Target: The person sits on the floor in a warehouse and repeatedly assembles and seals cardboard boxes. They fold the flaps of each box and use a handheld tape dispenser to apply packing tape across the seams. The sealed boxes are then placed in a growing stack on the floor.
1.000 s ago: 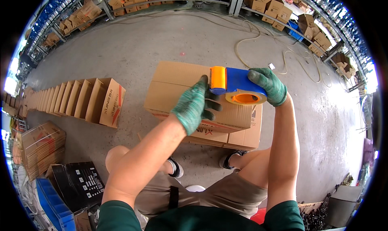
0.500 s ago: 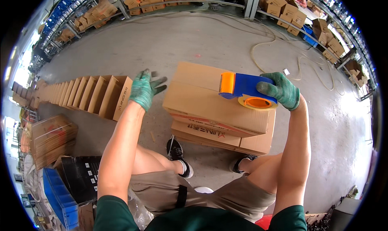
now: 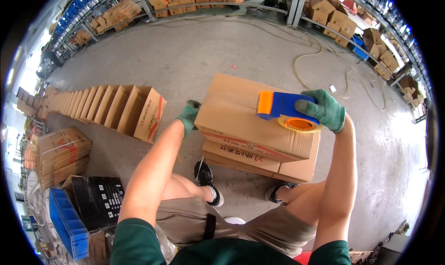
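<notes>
Cardboard box [image 3: 252,119], brown, closed flaps up, sits on top of a second box [image 3: 259,165] on the concrete floor [image 3: 194,56], just ahead of the seated person's knees. Tape gun [image 3: 285,110], blue body with orange blade guard and orange-cored roll, rests on the top box near its right end, nose pointing left along the flap seam. Right hand [image 3: 324,108], green glove, is wrapped tight around the gun's handle. Left hand [image 3: 189,116], green glove, presses the box's left edge with fingers curled over the corner; whether it truly grips or only steadies cannot be told. Step judged in hand: sealing the top seam, gun placed at the start of a pull. Next move would call for firm bracing at the left edge and an even draw of the gun along the seam. Row of open boxes [image 3: 116,108] stands to the left, well apart; bundled flat cartons [image 3: 62,156] nearer the left rim. Against half a second ago: left hand has come from the row of boxes back onto the box's edge; gun sits much as before.
</notes>
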Action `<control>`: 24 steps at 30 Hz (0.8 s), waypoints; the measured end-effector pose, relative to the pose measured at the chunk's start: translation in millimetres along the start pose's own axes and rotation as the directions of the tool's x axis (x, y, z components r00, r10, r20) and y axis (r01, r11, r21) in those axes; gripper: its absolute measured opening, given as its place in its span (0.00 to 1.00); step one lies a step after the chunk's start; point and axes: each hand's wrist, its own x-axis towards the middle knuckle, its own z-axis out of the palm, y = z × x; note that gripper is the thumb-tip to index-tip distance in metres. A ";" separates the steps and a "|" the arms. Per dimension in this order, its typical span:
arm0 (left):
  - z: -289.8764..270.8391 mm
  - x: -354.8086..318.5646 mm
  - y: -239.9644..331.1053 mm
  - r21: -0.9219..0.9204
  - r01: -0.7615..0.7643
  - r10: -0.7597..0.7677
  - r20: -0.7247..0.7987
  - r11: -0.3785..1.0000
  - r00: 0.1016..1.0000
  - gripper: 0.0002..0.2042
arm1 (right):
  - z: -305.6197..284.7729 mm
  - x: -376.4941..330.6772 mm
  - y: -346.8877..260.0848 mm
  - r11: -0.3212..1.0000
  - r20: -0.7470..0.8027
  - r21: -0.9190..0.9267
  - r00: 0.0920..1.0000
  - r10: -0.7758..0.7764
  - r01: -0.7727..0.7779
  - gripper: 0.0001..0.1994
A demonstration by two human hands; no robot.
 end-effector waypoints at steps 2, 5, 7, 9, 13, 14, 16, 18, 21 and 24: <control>-19.7 0.0 16.4 0.097 -0.495 0.502 -0.066 0.864 0.863 0.27 | -0.7 -0.3 -1.9 1.000 0.000 -0.009 1.000 -0.005 0.005 0.29; -4.9 -35.3 57.2 0.202 -0.789 0.737 0.282 0.581 0.615 0.38 | 0.0 3.5 -3.7 0.996 0.004 -0.082 1.000 0.019 -0.018 0.31; 5.8 -62.4 81.0 0.405 -0.830 0.673 0.492 0.384 0.552 0.44 | -5.6 3.3 -5.7 0.995 0.011 -0.099 1.000 0.006 -0.005 0.31; 10.6 -76.9 91.1 0.713 -0.700 0.593 0.545 0.043 0.592 0.49 | -10.1 3.7 -5.4 0.994 0.014 -0.111 1.000 0.002 0.000 0.32; 11.4 -80.7 91.5 0.761 -0.648 0.568 0.548 -0.034 0.614 0.51 | -48.1 -34.5 -3.1 0.962 -0.065 -0.247 0.992 0.106 -0.119 0.36; 9.3 -80.1 90.9 0.753 -0.656 0.565 0.562 -0.049 0.603 0.51 | -62.2 -53.3 -1.6 0.947 -0.073 -0.238 0.976 0.206 -0.217 0.38; 9.6 -82.0 91.4 0.737 -0.672 0.566 0.586 -0.074 0.580 0.51 | -100.7 -96.5 30.7 0.886 -0.179 -0.304 0.934 0.309 -0.351 0.37; 10.4 -83.9 91.7 0.732 -0.674 0.559 0.602 -0.101 0.570 0.50 | -140.0 -125.6 55.8 0.850 -0.086 -0.350 0.917 0.390 -0.394 0.30; 10.5 -84.2 91.8 0.729 -0.668 0.538 0.626 -0.148 0.564 0.48 | -155.1 -150.4 86.4 0.830 -0.168 -0.328 0.892 0.419 -0.452 0.26; 18.8 -94.9 101.9 0.749 -0.625 0.486 0.640 -0.221 0.595 0.44 | -134.4 -128.9 92.2 0.760 -0.166 -0.400 0.856 0.489 -0.512 0.27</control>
